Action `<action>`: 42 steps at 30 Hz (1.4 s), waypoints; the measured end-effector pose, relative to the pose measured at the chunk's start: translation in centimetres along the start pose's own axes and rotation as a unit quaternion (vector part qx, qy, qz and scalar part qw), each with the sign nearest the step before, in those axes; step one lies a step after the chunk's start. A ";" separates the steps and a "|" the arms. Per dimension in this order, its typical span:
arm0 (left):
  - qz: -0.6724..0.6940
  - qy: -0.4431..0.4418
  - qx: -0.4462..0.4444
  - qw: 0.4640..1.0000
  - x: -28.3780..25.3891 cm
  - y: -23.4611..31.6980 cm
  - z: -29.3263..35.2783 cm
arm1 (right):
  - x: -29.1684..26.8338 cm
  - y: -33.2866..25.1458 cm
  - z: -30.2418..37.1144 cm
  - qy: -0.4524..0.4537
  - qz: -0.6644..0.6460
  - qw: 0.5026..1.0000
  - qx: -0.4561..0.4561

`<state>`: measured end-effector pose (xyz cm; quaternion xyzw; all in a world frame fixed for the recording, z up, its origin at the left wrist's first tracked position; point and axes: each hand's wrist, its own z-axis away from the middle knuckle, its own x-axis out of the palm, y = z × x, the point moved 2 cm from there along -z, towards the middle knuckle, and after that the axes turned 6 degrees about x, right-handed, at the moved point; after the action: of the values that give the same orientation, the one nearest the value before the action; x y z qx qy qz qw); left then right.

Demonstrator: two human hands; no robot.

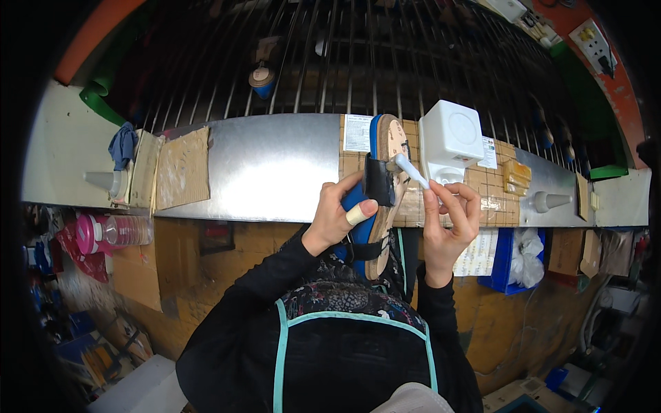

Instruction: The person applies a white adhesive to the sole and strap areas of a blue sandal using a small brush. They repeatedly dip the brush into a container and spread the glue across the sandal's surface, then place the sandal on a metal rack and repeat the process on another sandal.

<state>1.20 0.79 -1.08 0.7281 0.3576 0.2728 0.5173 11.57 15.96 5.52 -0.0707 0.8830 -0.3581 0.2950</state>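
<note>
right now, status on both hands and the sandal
Left hand holding sandal. Right hand pinching white-handled tool, tip at black strap. White box close beyond right hand.

Shiny metal, matt cork

Smooth, shiny metal worktop (268, 165) at ten o'clock; rough, matt cardboard sheet (182, 168) at half past nine; smooth plastic box (451, 131) at two; near centre, glossy strap (376, 180) and matt, cork-like sole (395, 136)
</note>
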 end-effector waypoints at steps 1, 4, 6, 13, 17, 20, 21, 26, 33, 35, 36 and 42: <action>-0.008 -0.003 0.002 1.000 0.0 0.0 0.0 | 0.0 -0.1 -0.1 0.005 0.010 1.000 -0.009; -0.011 -0.010 0.008 1.000 0.0 -0.2 0.1 | 0.0 -0.1 -0.4 -0.002 0.028 1.000 0.003; 0.009 -0.011 0.003 1.000 0.1 -0.3 0.1 | 0.1 0.3 -0.7 -0.021 -0.077 0.996 0.049; 0.076 -0.056 -0.085 0.992 0.1 -0.2 0.0 | 0.1 1.7 -1.7 -0.104 -0.188 0.975 0.049; 0.083 -0.067 -0.086 0.991 0.4 0.6 -0.3 | -0.3 2.3 -2.0 -0.095 -0.162 0.982 0.010; 0.093 -0.076 -0.091 0.989 0.7 1.1 -0.6 | -0.6 2.4 -2.2 -0.082 -0.148 0.985 -0.019; 0.097 -0.081 -0.094 0.987 0.7 1.2 -0.7 | -0.7 2.4 -2.2 -0.078 -0.150 0.985 -0.022; 0.124 -0.099 -0.122 0.980 1.3 1.5 -1.0 | -1.3 2.8 -2.4 -0.074 -0.151 0.985 -0.033; 0.154 -0.121 -0.126 0.973 1.4 1.5 -1.5 | -2.3 3.3 -2.7 -0.086 -0.124 0.986 -0.067; 0.151 -0.127 -0.130 0.972 1.5 1.6 -1.6 | -2.5 3.3 -2.9 -0.081 -0.131 0.986 -0.058; 0.147 -0.130 -0.131 0.972 1.5 1.6 -1.7 | -2.6 3.3 -3.1 -0.074 -0.138 0.986 -0.048; 0.151 -0.128 -0.129 0.972 1.8 2.1 -1.7 | -2.8 2.8 -3.6 -0.068 -0.101 0.991 -0.049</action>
<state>1.47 2.74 1.46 0.7296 0.1364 0.2964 0.6010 12.05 21.04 7.02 -0.1978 0.8656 -0.3370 0.3130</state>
